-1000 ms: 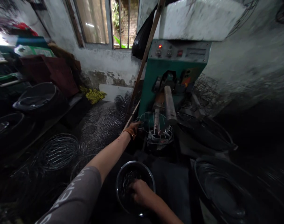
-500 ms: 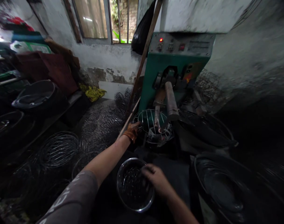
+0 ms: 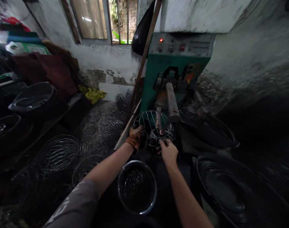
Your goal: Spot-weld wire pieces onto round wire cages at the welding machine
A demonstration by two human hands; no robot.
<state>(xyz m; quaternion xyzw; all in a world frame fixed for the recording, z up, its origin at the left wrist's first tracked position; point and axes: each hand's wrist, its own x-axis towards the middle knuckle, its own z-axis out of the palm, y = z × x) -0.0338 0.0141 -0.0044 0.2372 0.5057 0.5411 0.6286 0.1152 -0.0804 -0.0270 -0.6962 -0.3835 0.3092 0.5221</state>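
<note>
A round wire basket frame (image 3: 152, 122) sits under the metal arms (image 3: 171, 102) of a green machine (image 3: 173, 68). My left hand (image 3: 135, 138), in an orange glove, grips the frame's left rim. My right hand (image 3: 167, 151), bare, is pinched at the frame's lower edge, close to the arm tips; whatever it holds is too small to make out. A steel bowl (image 3: 137, 186) with small wire pieces inside stands in front of me, between my forearms.
Finished wire baskets (image 3: 59, 152) are piled on the floor at the left. Black tubs stand at the left (image 3: 32, 98) and at the right (image 3: 226, 190). A wooden stick (image 3: 144, 60) leans against the machine. A window (image 3: 99, 20) is in the back wall.
My right hand came out of the steel bowl and moved up to the wire frame at the machine. My left hand has stayed on the frame's rim.
</note>
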